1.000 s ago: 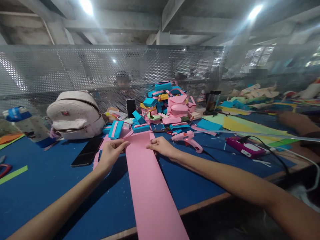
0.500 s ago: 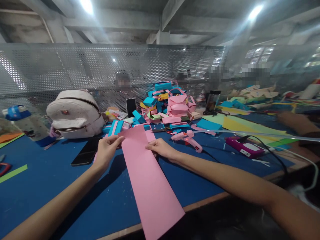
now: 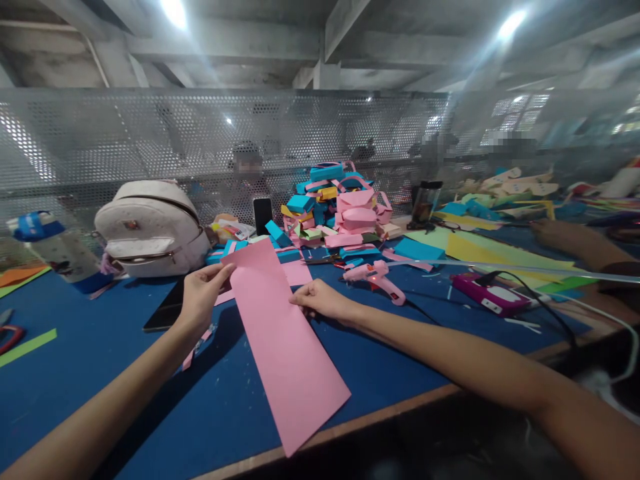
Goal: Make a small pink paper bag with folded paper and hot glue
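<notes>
A long pink paper strip (image 3: pixel 285 347) slants across the front of the blue table, its near end by the wooden edge. My left hand (image 3: pixel 203 290) pinches its upper left edge between thumb and fingers. On its right edge my right hand (image 3: pixel 320 300) is closed, thumb on top and the other fingers partly hidden beneath. Behind the strip lies another flat pink paper piece (image 3: pixel 299 272). A pink hot glue gun (image 3: pixel 376 279) rests just beyond my right hand, and a dark phone (image 3: pixel 167 308) lies flat beside my left hand.
A pile of blue and pink paper pieces (image 3: pixel 355 210) stands at the back. A white backpack (image 3: pixel 150 230) and a bottle (image 3: pixel 60 253) are left, near red-handled scissors (image 3: pixel 10 333). Right are a purple power strip (image 3: pixel 490 293) with cables and another person's hand (image 3: pixel 560 240).
The pink strip has moved up and left, its near end drawing back from the table's front edge. My left hand has shifted slightly left with it; the right hand stays nearly in place.
</notes>
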`<state>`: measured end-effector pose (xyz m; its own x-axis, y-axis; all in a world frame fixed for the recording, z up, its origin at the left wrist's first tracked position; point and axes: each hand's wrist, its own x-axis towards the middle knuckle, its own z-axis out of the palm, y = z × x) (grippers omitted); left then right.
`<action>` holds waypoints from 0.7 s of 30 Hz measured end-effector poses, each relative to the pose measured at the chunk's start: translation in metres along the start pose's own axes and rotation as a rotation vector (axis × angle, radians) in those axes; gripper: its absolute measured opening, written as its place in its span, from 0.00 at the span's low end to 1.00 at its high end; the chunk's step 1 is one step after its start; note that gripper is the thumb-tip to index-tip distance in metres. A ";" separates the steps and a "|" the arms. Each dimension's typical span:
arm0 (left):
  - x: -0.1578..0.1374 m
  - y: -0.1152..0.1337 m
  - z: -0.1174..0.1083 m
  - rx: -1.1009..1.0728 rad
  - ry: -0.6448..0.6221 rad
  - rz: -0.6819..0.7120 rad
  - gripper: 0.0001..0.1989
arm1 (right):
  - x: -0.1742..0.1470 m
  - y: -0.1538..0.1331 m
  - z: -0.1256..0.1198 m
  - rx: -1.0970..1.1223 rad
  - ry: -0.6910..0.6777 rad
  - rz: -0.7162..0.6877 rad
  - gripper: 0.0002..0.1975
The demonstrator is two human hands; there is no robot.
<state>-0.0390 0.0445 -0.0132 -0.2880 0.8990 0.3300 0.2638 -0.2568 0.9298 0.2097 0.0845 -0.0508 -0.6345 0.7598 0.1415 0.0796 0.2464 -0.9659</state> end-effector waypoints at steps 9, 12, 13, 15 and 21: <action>0.006 -0.002 -0.004 -0.026 0.046 -0.039 0.12 | -0.005 -0.007 0.002 -0.047 -0.074 0.011 0.23; 0.007 -0.002 -0.004 -0.053 0.066 -0.054 0.12 | -0.003 -0.005 0.001 -0.066 -0.055 -0.003 0.23; 0.007 -0.002 -0.003 -0.061 0.067 -0.059 0.12 | -0.002 -0.003 0.001 -0.074 -0.031 -0.015 0.23; 0.007 -0.002 -0.003 -0.073 0.063 -0.068 0.12 | 0.000 0.001 0.001 -0.093 0.019 -0.043 0.24; 0.007 -0.003 -0.003 -0.090 0.073 -0.084 0.13 | 0.003 0.008 0.002 -0.145 0.088 -0.125 0.24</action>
<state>-0.0448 0.0502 -0.0135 -0.3725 0.8915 0.2578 0.1529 -0.2151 0.9646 0.2070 0.0873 -0.0582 -0.5770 0.7662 0.2827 0.1185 0.4210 -0.8993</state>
